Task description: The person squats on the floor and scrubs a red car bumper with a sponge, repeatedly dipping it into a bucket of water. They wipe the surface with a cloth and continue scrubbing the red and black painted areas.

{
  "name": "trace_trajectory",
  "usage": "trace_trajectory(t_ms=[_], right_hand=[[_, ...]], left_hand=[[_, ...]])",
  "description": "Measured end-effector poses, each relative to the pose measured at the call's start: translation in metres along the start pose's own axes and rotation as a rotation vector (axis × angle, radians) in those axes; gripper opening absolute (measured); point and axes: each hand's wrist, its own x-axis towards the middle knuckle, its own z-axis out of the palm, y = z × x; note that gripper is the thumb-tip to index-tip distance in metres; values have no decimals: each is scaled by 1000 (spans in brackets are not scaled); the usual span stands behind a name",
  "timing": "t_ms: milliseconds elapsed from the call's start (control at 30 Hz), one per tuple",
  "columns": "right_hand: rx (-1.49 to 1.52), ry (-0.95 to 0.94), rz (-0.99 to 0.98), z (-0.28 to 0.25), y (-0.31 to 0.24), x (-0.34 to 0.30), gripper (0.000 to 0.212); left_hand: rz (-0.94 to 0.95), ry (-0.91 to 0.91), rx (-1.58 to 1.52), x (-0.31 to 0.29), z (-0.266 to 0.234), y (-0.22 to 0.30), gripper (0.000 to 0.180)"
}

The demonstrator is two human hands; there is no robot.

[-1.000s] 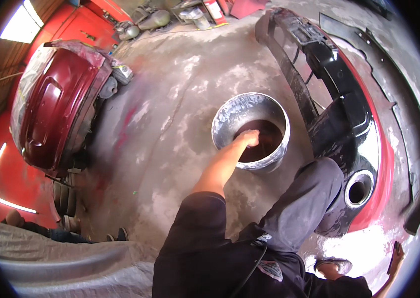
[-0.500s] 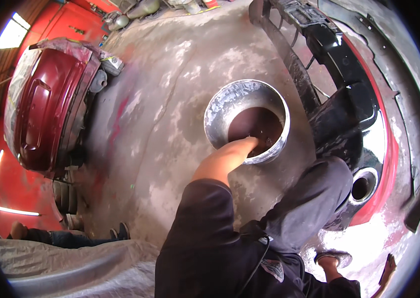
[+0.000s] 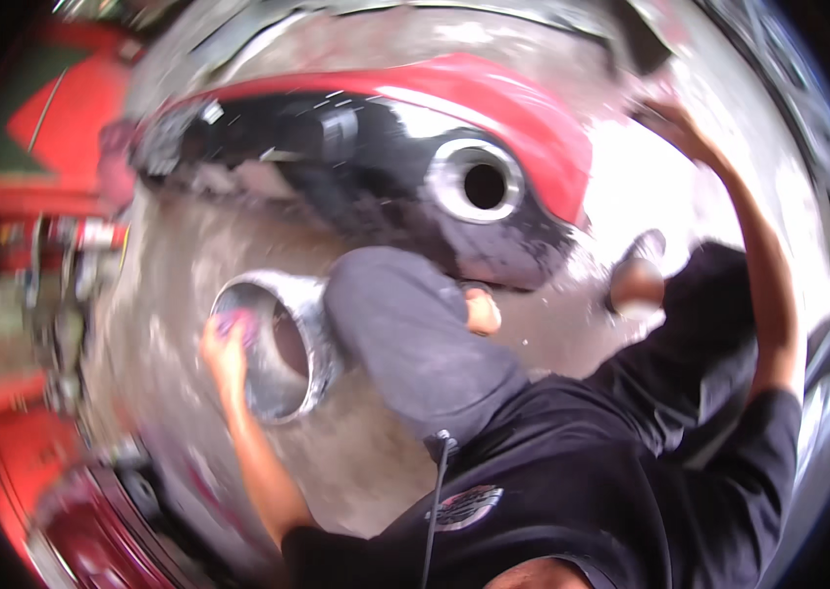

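Left hand [image 3: 223, 346]: fingers closed around a blurred pink wad [image 3: 238, 322] at the rim of the bucket [image 3: 266, 391], raised from inside it since the earlier frame. Right hand [image 3: 675, 123]: motion-smeared near the red-and-black bumper [image 3: 523, 118]; its grip cannot be told.

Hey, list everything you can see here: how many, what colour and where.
Bumper: 1, red and black, upper middle
Ring: 1, silver, around a dark hole in the bumper
Bucket: 1, grey, left of middle
Liquid: 1 pool, dark reddish, inside the bucket
Wad: 1, pink-purple, at the bucket's left rim
Car panel: 1, dark red, lower left
Wall: 1, red, upper left
Clutter: too blurred to count, mixed colours, far left
Floor: 1, greyish, underneath
Trousers: 1 pair, dark grey, middle
Shirt: 1, black, bottom
Left hand: 1, bare, gripping the wad
Right hand: 1, bare, upper right, blurred
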Motion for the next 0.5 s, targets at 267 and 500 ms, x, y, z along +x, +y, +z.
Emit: trace_trajectory(t_ms=[267, 500], right_hand=[[258, 197, 485, 75, -74, 35, 59], [706, 420, 729, 168, -126, 28, 59]], left_hand=[[500, -214, -134, 43, 81, 262, 23], [1104, -52, 402, 123, 253, 342, 38]])
